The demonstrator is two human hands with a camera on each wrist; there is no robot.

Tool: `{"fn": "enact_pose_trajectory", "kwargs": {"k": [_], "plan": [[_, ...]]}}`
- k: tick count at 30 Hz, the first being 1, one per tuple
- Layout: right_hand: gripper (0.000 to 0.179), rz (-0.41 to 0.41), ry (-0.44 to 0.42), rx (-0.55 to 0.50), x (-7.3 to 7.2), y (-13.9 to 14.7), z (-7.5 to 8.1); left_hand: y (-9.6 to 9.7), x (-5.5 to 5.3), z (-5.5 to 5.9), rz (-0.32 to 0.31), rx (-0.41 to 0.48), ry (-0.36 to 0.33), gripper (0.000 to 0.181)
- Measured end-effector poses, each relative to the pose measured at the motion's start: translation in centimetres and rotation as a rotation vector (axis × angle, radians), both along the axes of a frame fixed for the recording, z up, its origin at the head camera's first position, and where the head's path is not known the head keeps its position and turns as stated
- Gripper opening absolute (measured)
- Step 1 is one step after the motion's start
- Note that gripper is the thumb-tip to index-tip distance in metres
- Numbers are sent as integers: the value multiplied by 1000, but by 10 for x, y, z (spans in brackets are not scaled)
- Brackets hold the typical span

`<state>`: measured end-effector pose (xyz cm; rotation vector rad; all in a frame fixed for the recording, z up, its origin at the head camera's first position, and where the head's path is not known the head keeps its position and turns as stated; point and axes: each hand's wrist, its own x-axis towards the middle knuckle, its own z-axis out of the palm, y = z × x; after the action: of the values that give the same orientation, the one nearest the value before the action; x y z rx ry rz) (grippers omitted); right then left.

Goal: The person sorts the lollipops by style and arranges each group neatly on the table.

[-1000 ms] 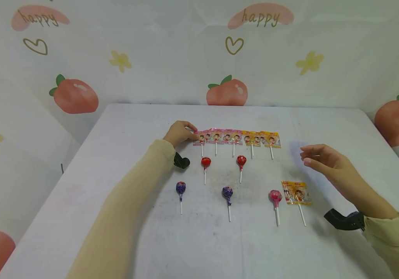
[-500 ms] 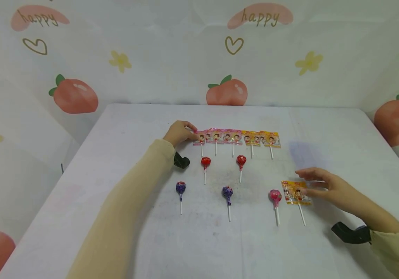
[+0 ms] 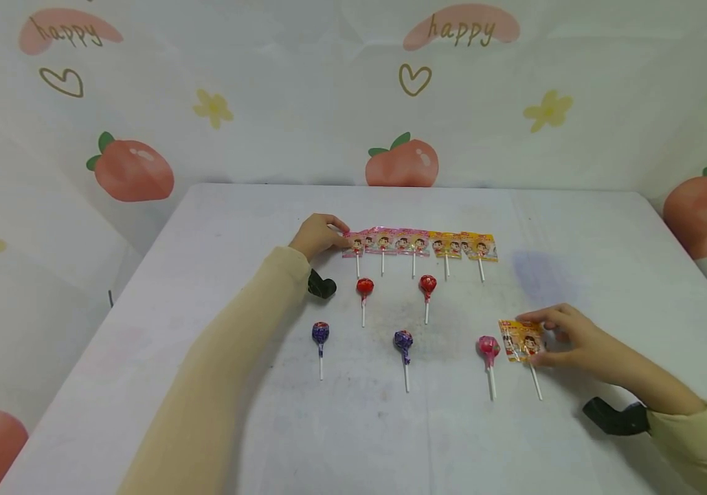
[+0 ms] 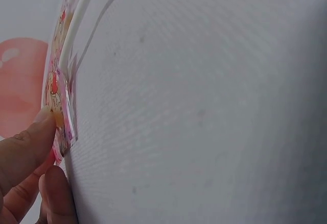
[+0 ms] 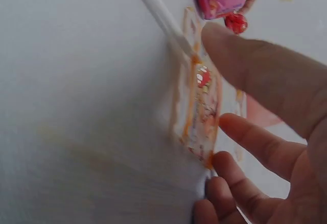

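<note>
- Backdrop (image 3: 304,75) of white cloth printed with peaches hangs behind, and below it spreads a white rectangular tabletop (image 3: 353,440).
- Row of five flat lollipops in clear-and-coloured plastic (image 3: 415,242), three pink then two yellow, running across the far half! Wrappers meet or overlap, white sticks all point nearer the person; the alignment looks deliberate.
- Right hand (image 3: 589,349), near right, well apart from its partner: thumb and fingertips bent onto opposite edges of a wrapper, leaving the stick free, perhaps for a flat, even hold.
- Left hand (image 3: 318,237) at the row's left end, pinching the end pink wrapper (image 3: 357,247), probably to steady the line.
- Single flat yellow-wrapped lollipop (image 3: 519,342), that's the one under the right hand, outside the row.
- Round shiny-wrapped lollipops, two red (image 3: 365,287), two purple (image 3: 403,340), one pink (image 3: 488,347), lie loosely spaced; pink sits just beside the single yellow.
</note>
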<state>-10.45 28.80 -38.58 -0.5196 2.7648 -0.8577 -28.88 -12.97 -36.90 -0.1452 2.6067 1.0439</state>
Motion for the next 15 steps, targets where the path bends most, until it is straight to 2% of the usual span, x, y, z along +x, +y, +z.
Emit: {"fn": "enact_pose_trajectory", "kwargs": {"k": [6, 15], "plan": [[58, 4, 60, 5, -1, -3, -3, 0, -1, -1, -1, -5, 1, 33], [59, -21, 3, 16, -3, -5, -2, 0, -1, -1, 0, -8, -7, 33]]}}
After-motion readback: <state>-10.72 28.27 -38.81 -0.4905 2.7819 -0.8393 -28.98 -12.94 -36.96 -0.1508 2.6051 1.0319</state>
